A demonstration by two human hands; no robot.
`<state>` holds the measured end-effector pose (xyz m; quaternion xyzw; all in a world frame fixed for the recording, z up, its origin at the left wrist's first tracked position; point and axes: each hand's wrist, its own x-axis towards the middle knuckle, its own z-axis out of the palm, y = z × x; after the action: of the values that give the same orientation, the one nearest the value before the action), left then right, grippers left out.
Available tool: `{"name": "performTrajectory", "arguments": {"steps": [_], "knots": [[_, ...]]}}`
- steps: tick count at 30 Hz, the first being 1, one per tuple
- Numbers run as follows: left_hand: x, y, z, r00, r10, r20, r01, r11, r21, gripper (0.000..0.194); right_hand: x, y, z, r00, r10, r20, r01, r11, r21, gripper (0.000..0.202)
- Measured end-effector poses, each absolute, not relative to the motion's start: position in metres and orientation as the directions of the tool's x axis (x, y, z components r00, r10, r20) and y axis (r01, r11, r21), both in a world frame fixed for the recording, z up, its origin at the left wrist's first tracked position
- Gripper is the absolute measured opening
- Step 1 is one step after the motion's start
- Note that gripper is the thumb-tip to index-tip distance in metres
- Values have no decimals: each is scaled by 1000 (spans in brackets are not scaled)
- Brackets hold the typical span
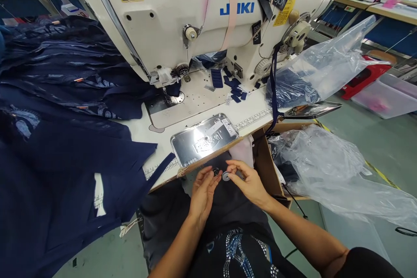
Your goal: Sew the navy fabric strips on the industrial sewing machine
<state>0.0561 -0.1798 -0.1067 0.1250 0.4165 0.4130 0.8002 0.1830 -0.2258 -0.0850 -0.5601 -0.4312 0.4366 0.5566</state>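
Observation:
Above my lap, just off the table's front edge, both hands are close together. My left hand (204, 189) pinches a small dark metal piece that looks like a bobbin case (216, 172); the fingers partly cover it. Between the thumb and fingers of my right hand (246, 181) is a round silver bobbin (226, 176), its flat face showing. The two pieces are apart by a small gap. Beyond my hands, a shiny metal tin lid (182, 141) lies at the table edge, and the white sewing machine (169, 13) stands behind it.
Dark blue fabric pieces (48, 173) are heaped at the left and hang over the table edge. Small navy scraps (216, 78) lie on the machine bed. To the right are a cardboard box (263, 160), clear plastic bags (325, 152) and a red bin (366, 78).

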Motion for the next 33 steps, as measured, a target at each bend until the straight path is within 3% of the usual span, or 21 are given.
{"name": "performTrajectory", "arguments": {"steps": [2,6,12,22,29,33], "knots": [[57,-185,-102,355,752,-555,-529,652,544,36,181,-225,-89,275,958,85,200,29,-979,24],[58,-192,-100,371,779,-506,-488,627,608,31,175,-227,-98,281,949,145,334,45,-942,23],[55,-197,-109,358,811,-463,-401,582,708,37,170,-226,-106,343,919,193,374,55,-926,20],[54,-199,-106,347,823,-450,-355,559,749,38,159,-224,-118,400,907,136,343,-10,-939,17],[50,-196,-113,374,826,-421,-225,522,823,33,163,-226,-121,303,949,92,302,-4,-953,19],[46,-196,-115,315,857,-408,-115,461,880,26,165,-227,-122,284,955,85,412,-41,-910,17]]}}
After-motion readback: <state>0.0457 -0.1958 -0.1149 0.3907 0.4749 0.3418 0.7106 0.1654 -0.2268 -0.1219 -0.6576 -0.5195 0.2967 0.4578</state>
